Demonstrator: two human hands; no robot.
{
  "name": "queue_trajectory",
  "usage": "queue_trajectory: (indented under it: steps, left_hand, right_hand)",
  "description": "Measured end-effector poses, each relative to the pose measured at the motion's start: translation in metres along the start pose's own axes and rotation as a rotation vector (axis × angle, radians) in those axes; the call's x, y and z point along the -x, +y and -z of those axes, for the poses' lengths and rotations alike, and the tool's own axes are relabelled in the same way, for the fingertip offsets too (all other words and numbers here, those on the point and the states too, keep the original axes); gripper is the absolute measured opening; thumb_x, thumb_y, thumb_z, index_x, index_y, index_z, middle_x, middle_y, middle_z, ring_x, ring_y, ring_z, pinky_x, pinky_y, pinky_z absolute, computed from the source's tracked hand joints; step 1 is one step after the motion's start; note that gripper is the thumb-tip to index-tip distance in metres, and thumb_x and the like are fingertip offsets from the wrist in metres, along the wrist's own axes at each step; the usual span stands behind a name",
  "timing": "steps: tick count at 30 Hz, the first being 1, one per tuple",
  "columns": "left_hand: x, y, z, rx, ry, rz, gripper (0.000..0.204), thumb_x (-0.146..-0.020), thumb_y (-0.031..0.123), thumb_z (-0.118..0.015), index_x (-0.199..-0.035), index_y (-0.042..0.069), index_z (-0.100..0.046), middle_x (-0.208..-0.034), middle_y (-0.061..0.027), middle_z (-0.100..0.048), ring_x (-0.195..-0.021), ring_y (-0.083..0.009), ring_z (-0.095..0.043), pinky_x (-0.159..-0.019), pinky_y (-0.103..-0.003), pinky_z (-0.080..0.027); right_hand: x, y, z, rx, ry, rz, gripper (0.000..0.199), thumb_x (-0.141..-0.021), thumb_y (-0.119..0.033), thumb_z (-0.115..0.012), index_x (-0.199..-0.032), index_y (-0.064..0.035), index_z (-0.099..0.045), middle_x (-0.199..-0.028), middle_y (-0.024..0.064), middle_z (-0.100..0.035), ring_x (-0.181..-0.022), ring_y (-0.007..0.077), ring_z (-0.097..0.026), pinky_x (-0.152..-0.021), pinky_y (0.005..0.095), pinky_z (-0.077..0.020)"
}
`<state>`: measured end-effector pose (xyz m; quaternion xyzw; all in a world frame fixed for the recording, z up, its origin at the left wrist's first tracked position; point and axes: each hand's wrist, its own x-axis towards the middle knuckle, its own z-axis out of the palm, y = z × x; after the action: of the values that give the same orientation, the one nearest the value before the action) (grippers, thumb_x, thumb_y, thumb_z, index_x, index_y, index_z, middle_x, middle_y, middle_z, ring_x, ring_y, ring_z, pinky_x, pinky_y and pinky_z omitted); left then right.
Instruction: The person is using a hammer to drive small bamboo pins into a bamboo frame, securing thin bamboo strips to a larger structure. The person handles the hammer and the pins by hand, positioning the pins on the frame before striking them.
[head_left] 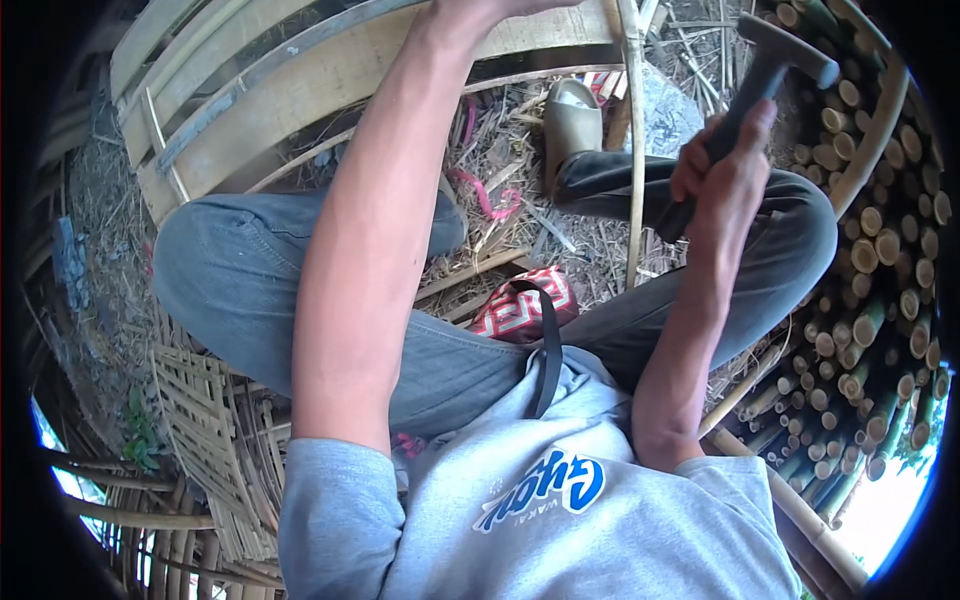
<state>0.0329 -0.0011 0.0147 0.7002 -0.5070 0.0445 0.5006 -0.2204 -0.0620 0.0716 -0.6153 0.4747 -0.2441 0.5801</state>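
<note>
While the right hand (725,165) grips a hammer (760,75) raised, fingers wrapped round its handle, the left hand (470,8) reaches to bamboo slats (330,70) w/ fingers out of frame, can't tell. Strike apparently not yet landed; frame looks unfinished.

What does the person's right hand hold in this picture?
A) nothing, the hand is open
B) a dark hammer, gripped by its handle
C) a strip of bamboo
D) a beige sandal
B: the right hand is closed around the dark handle of a hammer, whose head points up toward the stacked bamboo poles.
</note>
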Motion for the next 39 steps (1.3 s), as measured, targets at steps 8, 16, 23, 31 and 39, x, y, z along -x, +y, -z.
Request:
queue_trajectory:
  steps: [8,16,23,31,39]
  left_hand:
    - [0.001,0.011,-0.005,0.097,0.036,0.233,0.045,-0.088,0.029,-0.075,-0.121,-0.001,-0.070,-0.111,-0.0185,-0.074,-0.090,-0.0292,-0.075,-0.075,-0.037,-0.062]
    - [-0.001,0.006,-0.007,0.116,0.152,0.112,0.025,-0.092,0.025,-0.078,-0.096,0.001,-0.079,-0.105,-0.0141,-0.077,-0.087,-0.0278,-0.076,-0.074,-0.036,-0.062]
    - [0.020,0.043,0.016,-0.377,0.006,0.064,0.051,-0.078,0.034,-0.089,-0.121,0.010,-0.075,-0.108,-0.0094,-0.077,-0.098,-0.0200,-0.074,-0.087,-0.038,-0.060]
    - [0.015,0.039,0.007,-0.368,-0.148,0.123,0.036,-0.088,0.008,-0.078,-0.124,0.006,-0.073,-0.105,-0.0136,-0.076,-0.091,-0.0209,-0.075,-0.078,-0.035,-0.060]
    - [0.007,0.053,0.011,-0.342,-0.150,0.142,0.025,-0.090,0.001,-0.071,-0.114,-0.001,-0.073,-0.098,-0.0170,-0.074,-0.086,-0.0298,-0.073,-0.077,-0.042,-0.057]
  right_hand:
    - [0.005,-0.053,0.044,-0.197,-0.078,-0.001,0.064,-0.103,-0.070,-0.043,-0.086,-0.0078,-0.052,-0.057,-0.0034,-0.039,-0.040,0.0077,-0.034,-0.036,0.0248,-0.0269]
    - [0.001,-0.032,0.059,-0.422,-0.127,-0.092,0.065,-0.104,-0.068,-0.041,-0.086,-0.0066,-0.049,-0.055,-0.0032,-0.035,-0.035,0.0073,-0.028,-0.030,0.0242,-0.0263]
    - [-0.007,-0.030,0.060,-0.551,-0.052,-0.298,0.063,-0.103,-0.069,-0.041,-0.082,-0.0106,-0.044,-0.053,-0.0039,-0.032,-0.033,0.0075,-0.025,-0.028,0.0242,-0.0245]
    - [-0.028,0.001,0.017,-0.195,0.111,-0.382,0.050,-0.095,-0.052,-0.072,-0.074,-0.0180,-0.042,-0.052,-0.0093,-0.034,-0.037,0.0030,-0.033,-0.034,0.0225,-0.0288]
    - [-0.043,0.032,0.007,0.004,0.060,-0.478,0.047,-0.081,-0.033,-0.092,-0.071,-0.0107,-0.051,-0.058,-0.0033,-0.053,-0.044,0.0041,-0.044,-0.040,0.0234,-0.0344]
